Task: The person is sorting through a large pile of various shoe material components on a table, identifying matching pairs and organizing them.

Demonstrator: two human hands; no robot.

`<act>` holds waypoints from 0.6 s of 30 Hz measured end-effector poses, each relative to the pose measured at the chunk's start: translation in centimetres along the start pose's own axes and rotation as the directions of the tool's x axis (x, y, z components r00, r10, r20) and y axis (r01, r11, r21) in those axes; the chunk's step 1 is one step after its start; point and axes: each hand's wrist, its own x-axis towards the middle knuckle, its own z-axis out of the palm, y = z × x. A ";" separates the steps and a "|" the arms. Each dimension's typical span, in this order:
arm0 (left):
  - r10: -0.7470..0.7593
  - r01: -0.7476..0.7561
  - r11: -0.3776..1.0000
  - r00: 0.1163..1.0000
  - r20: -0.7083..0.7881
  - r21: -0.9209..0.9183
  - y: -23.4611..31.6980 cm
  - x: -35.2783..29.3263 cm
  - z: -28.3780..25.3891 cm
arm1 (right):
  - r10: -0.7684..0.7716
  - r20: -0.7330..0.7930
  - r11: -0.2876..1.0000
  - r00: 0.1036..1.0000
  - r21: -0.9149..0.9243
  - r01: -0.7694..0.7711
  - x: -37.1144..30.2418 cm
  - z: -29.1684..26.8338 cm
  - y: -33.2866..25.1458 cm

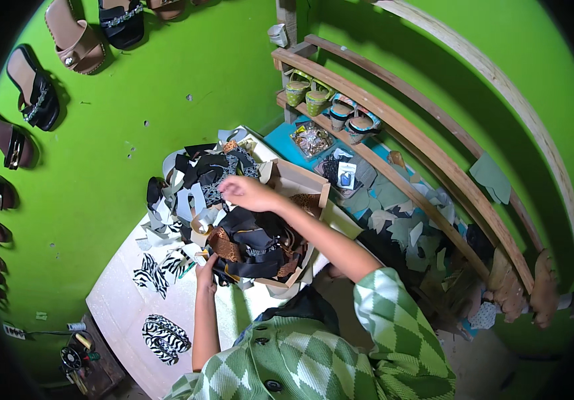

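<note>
A shallow cardboard box (323, 200) lies tilted on the table, heaped with dark strips and scraps of material (250, 227). My right hand (250, 193) hovers above the heap, its slightly blurred fingers loosely spread and nothing visible in them. At the box's near left side, my left hand (207, 273) is closed beside a brown leopard-patterned strip (223, 245); what it grips is partly hidden. More black, grey and white scraps (197, 170) are piled beyond the hands. Zebra-striped pieces (150, 273) lie left of my left hand, and zebra-striped bands (165, 339) lie nearer.
Sandals (77, 40) hang on the green wall at left. A wooden rack (400, 100) holding several shoes (320, 97) stands at right, with loose scraps (400, 213) below it. A small fan (72, 358) sits by the pale table's (117, 300) lower left edge.
</note>
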 end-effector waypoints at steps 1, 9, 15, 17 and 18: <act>-0.003 0.003 1.000 1.000 0.004 -0.003 0.2 -0.2 0.4 | 0.101 0.012 0.993 0.995 -0.062 -0.100 -1.9 -1.3 1.4; -0.163 0.164 0.986 0.986 0.041 -0.010 0.2 0.9 -1.2 | 0.459 -0.025 0.762 0.888 -0.503 -0.408 -12.2 1.6 7.2; 0.019 -0.020 0.999 0.999 0.042 0.030 2.2 0.5 0.8 | 0.213 -0.131 0.718 0.968 -0.652 -0.246 -11.3 -1.0 7.3; 0.104 -0.109 0.993 0.990 0.093 0.053 3.6 0.6 1.5 | 0.178 -0.137 0.741 0.974 -0.633 -0.225 -9.8 -2.8 5.1; 0.117 -0.121 0.992 0.987 0.110 0.028 4.2 1.0 2.2 | 0.162 -0.172 0.727 0.972 -0.645 -0.235 -9.4 -3.6 4.3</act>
